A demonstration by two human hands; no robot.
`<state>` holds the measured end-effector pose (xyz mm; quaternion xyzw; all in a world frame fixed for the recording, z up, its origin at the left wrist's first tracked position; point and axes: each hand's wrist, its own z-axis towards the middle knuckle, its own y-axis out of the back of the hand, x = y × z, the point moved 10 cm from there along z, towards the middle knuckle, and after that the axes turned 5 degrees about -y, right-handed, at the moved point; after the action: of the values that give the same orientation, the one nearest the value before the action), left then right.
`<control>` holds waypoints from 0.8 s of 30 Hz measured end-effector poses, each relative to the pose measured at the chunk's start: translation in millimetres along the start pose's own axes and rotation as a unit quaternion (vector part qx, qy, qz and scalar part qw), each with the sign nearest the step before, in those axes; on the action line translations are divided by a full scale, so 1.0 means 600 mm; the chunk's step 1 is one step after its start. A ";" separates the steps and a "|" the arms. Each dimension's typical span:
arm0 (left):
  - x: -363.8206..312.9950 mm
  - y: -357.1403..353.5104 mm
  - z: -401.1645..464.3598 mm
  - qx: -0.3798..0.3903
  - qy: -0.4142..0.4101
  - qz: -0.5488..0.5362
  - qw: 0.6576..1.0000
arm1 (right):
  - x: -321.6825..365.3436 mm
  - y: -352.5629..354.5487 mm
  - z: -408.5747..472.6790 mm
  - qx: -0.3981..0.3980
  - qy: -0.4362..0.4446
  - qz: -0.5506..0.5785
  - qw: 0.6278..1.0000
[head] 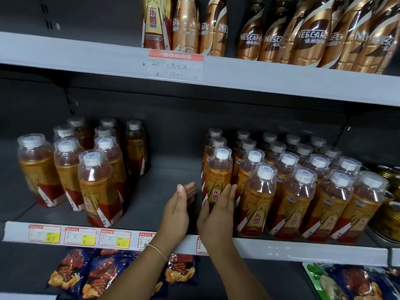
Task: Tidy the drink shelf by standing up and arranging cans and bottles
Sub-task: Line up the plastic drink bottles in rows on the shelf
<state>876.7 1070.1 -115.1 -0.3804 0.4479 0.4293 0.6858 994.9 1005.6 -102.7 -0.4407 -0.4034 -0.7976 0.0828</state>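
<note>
A person faces a grey shop shelf that runs across the middle of the frame, both bare hands reaching in from the bottom centre. The right hand lies with straight, close-set fingers against the front of one amber bottle, the leftmost in a packed block of bottles filling the right half of the shelf. The left hand hovers just beside it over the bare gap in the middle, palm turned toward the bottle, fingers straight and together, holding nothing. The step in hand looks like squaring this end bottle into line with its row. To do it well, I would press low on the body with both flat palms, one on each side, and slide rather than lift, since a push near the cap could tip it into the gap. The bottle stands upright, clear plastic with a white cap under a see-through seal, dark amber drink showing at the shoulder, and a gold and red label with Chinese characters facing forward. A looser group of matching bottles stands at middle left, well apart across the gap, some labels turned askew. Gold coffee bottles line the shelf above at upper right. Snack packets lie below at lower left, gold cans at the right edge.
</note>
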 end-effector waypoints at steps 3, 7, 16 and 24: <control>-0.028 0.025 -0.013 -0.013 -0.030 0.030 0.999 | 0.026 0.016 -0.019 -0.049 0.058 0.003 0.997; -0.097 0.073 -0.035 -0.038 -0.114 0.090 0.989 | 0.086 0.021 -0.045 -0.083 0.146 0.024 0.986; -0.244 0.280 -0.110 -0.239 -0.309 0.233 0.891 | 0.209 -0.085 -0.094 0.034 0.204 0.126 0.970; -0.174 0.423 -0.105 -0.268 -0.135 0.288 0.909 | 0.245 -0.222 -0.139 0.204 0.177 0.084 0.959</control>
<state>598.9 1073.8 -71.4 -0.3430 0.3094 0.7592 0.4585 789.0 1066.9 -89.4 -0.2986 -0.4981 -0.7536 0.3081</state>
